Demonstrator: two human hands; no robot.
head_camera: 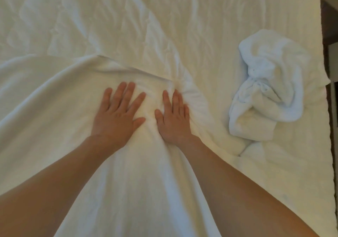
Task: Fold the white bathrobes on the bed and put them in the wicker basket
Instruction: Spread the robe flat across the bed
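Your left hand [117, 112] and right hand [172, 119] lie flat, fingers straight and slightly apart, pressing the spread white bathrobe [54, 117] on the bed [109, 26]. Farther right, a second, crumpled bathrobe [268, 84] sits near the bed's edge.

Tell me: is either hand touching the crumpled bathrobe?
No: left hand and right hand lie flat on the spread bathrobe; the crumpled bathrobe sits apart.

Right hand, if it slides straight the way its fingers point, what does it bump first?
The right hand would likely meet the bunched folds of the spread bathrobe just ahead, then bare bed. The crumpled bathrobe lies off to the right, out of line.
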